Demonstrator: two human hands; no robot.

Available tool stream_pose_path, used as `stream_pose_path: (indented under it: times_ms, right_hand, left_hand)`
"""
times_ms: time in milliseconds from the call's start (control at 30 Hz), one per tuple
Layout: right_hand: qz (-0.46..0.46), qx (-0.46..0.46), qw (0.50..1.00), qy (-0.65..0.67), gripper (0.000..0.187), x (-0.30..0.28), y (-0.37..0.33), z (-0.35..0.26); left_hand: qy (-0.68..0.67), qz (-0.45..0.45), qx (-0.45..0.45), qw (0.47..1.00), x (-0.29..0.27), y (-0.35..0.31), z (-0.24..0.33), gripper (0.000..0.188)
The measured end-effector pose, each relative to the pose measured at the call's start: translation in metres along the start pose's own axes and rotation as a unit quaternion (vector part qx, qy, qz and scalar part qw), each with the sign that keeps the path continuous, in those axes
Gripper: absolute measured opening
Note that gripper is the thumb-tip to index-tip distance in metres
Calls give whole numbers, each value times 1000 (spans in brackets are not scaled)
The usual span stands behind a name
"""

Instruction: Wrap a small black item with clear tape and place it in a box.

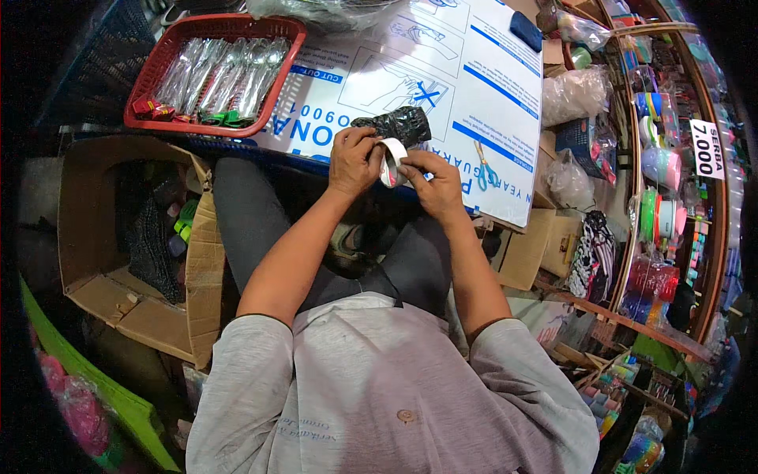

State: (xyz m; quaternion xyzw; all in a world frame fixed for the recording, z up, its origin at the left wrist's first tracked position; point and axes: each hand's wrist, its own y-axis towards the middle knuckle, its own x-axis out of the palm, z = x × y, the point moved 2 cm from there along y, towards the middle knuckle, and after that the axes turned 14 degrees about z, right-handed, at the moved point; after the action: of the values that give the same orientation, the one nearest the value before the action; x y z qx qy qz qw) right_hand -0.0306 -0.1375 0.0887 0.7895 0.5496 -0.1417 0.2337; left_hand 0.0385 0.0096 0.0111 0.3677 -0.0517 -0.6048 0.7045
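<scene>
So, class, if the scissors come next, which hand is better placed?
Likely the right hand: it is nearer the scissors than the left hand is, though both hands hold the white ring.

Tabletop (509, 95): smooth, printed, with a glossy sheen. Basket (193, 127), far left corner: smooth red plastic. Cutlery (229, 75) inside: shiny metal under clear, creased film. Bundle (407, 125), near edge: glossy black plastic, crinkled. Tape roll (391, 162), beside it: smooth and white; paper or plastic undetermined. Scissors (487, 170), toward the near right corner: metal blades, smooth plastic handles. Carton (207, 272), off the left edge: matt cardboard. Wearer's shirt (379, 379): soft, matt cloth.
</scene>
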Motion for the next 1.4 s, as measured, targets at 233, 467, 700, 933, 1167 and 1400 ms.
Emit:
stream_pose_path:
  times_ms: [233, 467, 700, 933, 1167, 1400]
  right_hand:
    - [84, -110, 990, -30, 13, 0, -13, 8]
    - [113, 149, 967, 172, 16, 19, -14, 18]
    - [16, 304, 862, 404, 21, 27, 25, 18]
    - [-8, 317, 878, 358, 22, 33, 34, 20]
    - [12, 264, 894, 361, 22, 32, 31, 19]
    - [-37, 60, 994, 82, 16, 6, 37, 9]
  left_hand:
    - [-5, 19, -28, 999, 2, 2, -1, 10]
    - [-12, 45, -60, 997, 6, 0, 2, 9]
    - [18, 0, -46, 999, 2, 15, 5, 13]
    - [56, -77, -11, 995, 9, 27, -6, 12]
    - [56, -79, -2, 995, 14, 21, -10, 19]
    - [54, -72, -19, 996, 12, 26, -4, 14]
